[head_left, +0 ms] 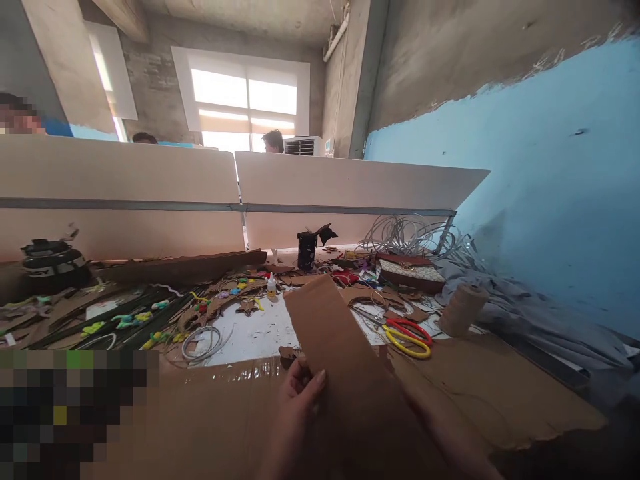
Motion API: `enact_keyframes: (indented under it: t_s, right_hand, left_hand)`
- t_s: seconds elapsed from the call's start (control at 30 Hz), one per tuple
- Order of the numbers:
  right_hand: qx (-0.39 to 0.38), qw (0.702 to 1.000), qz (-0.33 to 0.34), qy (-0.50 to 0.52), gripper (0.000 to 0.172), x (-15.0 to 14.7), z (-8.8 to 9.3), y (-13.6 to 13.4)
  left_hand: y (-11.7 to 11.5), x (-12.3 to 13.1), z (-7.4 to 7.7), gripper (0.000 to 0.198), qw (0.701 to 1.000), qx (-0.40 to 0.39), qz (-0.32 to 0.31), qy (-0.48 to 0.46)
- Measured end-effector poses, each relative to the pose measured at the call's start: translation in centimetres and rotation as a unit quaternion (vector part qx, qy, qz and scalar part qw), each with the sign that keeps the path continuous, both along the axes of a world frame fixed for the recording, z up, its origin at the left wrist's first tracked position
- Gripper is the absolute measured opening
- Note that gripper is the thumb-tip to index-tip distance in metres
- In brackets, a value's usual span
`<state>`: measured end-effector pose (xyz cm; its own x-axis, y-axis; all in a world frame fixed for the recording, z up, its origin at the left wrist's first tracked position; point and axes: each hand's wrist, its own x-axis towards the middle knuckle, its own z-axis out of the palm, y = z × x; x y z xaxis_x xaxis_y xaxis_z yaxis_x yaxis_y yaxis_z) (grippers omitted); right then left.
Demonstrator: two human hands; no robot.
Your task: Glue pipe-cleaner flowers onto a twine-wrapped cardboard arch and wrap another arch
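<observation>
A long brown cardboard strip (345,347) slants up from the bottom centre, its near end wide and dark. My left hand (303,393) grips its left edge, thumb on the face and fingers curled behind. Of my right arm, a blurred part shows along the strip's right side; the fingers of my right hand are hidden behind the cardboard. Under the hands lies a large cardboard sheet (215,413). Scissors with red and yellow handles (407,337) rest on the table to the right, beside a cone of twine (463,310). A small glue bottle (271,287) stands beyond the strip.
Cardboard scraps and a coiled wire (203,343) lie at left, near green stems with colourful pieces. A black cup (306,251), a patterned bag (410,272) and wire loops are at the back, before a white partition (320,180). People's heads show beyond it.
</observation>
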<state>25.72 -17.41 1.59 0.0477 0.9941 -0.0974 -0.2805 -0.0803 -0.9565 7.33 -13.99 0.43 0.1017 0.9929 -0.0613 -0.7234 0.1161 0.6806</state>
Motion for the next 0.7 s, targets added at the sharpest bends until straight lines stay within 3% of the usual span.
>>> enact_keyframes:
  t_s: [0.13, 0.27, 0.37, 0.47, 0.6, 0.7]
  right_hand:
    - [-0.013, 0.999, 0.03, 0.001, 0.046, 1.3, 0.4, -0.5]
    - [-0.003, 0.996, 0.088, 0.014, 0.046, 1.2, 1.1, -0.7]
    - [-0.007, 0.998, 0.056, 0.021, 0.044, 0.8, 1.1, -0.5]
    - [-0.02, 0.998, 0.02, 0.047, 0.048, 0.5, 0.0, -0.3]
    - [-0.013, 0.995, 0.04, 0.092, 0.046, -0.1, -2.5, -0.2]
    - [0.023, 0.994, 0.071, 0.073, 0.046, 0.1, -3.8, 0.1]
  left_hand:
    - [0.0, 0.2, -0.7, 0.035, 0.999, 0.007, 0.032, -0.003]
    - [-0.5, 0.8, -1.3, 0.035, 1.0, -0.003, 0.011, -0.023]
    - [-1.0, 1.2, -1.7, 0.038, 0.999, -0.028, -0.007, -0.04]
    - [-1.4, 1.5, -2.1, 0.051, 0.999, -0.018, -0.022, -0.045]
    - [-1.3, 1.5, -2.7, 0.078, 0.999, 0.008, -0.052, 0.004]
    - [-0.9, 0.4, -2.2, 0.089, 0.994, 0.003, -0.07, 0.086]
